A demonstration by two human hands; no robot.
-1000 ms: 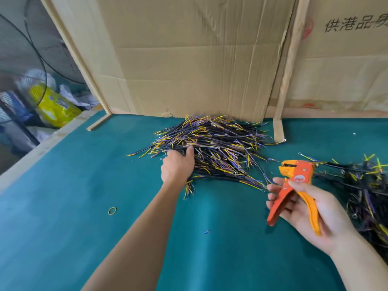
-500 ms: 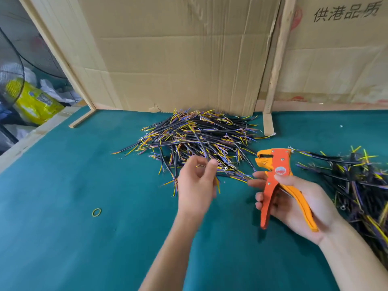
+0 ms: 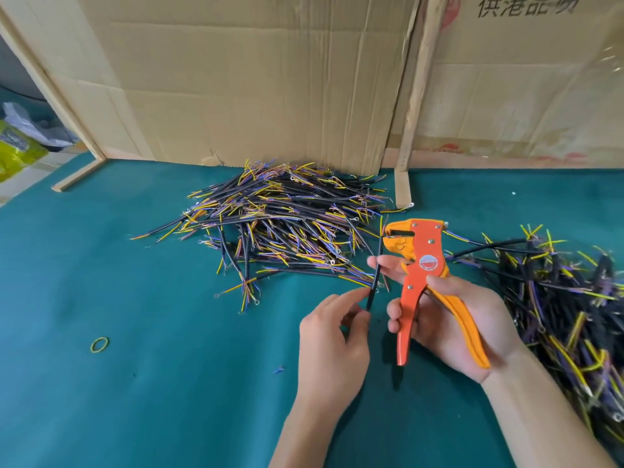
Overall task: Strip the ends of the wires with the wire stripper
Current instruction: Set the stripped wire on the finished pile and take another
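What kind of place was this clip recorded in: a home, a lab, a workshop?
Most likely a small workshop bench for manual wire processing. A teal-covered table carries two big piles of cut wires, cardboard sheets wall off the back, and the right hand holds an orange wire stripper.

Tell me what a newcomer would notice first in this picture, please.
Probably the orange wire stripper, gripped by the right hand at centre right, with the left hand pinching one black wire up beside its head. Next, the big wire pile against the cardboard, and another pile at right.
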